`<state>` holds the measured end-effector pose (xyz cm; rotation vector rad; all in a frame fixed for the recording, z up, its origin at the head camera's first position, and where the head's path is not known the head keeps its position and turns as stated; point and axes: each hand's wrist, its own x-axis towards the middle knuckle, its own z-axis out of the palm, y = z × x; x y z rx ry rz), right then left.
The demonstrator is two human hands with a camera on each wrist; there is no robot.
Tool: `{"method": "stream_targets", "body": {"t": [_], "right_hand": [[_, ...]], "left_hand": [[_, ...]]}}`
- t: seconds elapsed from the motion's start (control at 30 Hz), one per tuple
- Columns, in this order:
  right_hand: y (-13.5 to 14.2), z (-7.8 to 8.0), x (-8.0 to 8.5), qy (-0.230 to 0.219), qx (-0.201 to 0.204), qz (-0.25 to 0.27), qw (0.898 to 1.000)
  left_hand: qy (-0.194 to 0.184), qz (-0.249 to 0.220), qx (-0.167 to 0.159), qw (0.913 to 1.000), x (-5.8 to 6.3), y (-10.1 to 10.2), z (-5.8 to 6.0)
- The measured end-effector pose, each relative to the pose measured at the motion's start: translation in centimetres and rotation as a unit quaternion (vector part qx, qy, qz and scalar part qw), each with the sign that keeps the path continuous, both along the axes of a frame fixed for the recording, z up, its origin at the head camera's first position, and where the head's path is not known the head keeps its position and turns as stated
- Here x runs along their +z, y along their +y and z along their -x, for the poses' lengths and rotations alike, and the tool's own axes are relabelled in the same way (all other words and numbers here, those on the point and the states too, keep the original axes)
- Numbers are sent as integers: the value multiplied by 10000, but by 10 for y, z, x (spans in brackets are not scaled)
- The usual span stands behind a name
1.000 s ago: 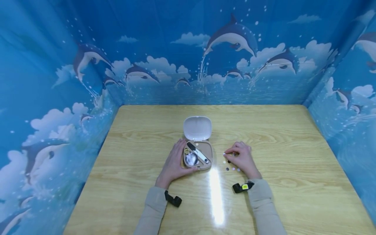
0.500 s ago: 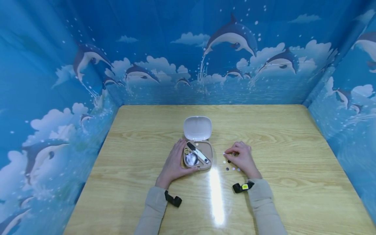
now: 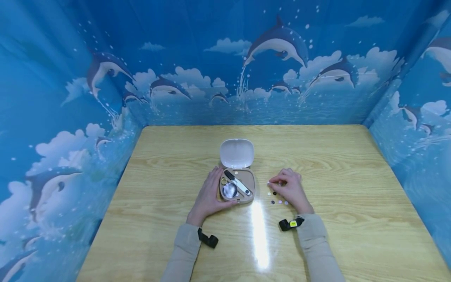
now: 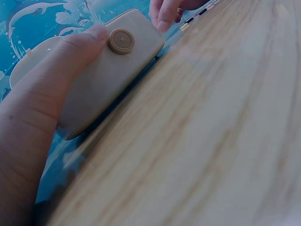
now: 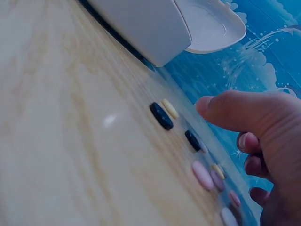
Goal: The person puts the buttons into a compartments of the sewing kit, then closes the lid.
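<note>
My left hand (image 3: 210, 196) grips a small sewing box (image 3: 249, 179) from its left side, its thumb along the front edge. In the left wrist view that thumb lies beside a brown button-shaped catch (image 4: 121, 41) on the box front. Inside the box are a slim black-and-white tool (image 3: 242, 186), a shiny round disc (image 3: 230, 190) and a gold ring (image 3: 224, 181). To the right, my right hand (image 3: 289, 190) pinches a tiny pale button (image 3: 268, 183) between thumb and forefinger; the thumb hides it in the right wrist view. Several loose buttons (image 5: 161, 116), black, cream and pink, lie beneath that hand.
The box's pale lid (image 3: 237, 153) stands open at the back. All of this is on a wood-grain table (image 3: 169, 156), with a blue dolphin-print curtain (image 3: 197, 47) around its far and side edges. A bright light reflection runs down the table in front of the box.
</note>
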<state>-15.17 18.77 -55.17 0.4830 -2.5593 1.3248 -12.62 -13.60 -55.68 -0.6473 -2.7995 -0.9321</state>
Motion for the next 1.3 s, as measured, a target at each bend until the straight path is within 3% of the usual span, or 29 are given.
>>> {"method": "stream_targets", "body": {"t": [0.43,0.87,1.17,1.3], "right_hand": [[-9,2,18,-207,-166,94,9996],[-27,13,35,-127,-43,272,9995],[-44,24,50,522,313,317,9976],[-51,28,51,580,366,345,9970]], "left_hand": [[-44,1,15,10000,3,0,-1],[17,-85,-22,10000,3,0,-1],[-98,-59,8,9999,4,0,-2],[-93,-95,-3,9999,4,0,-2]]}}
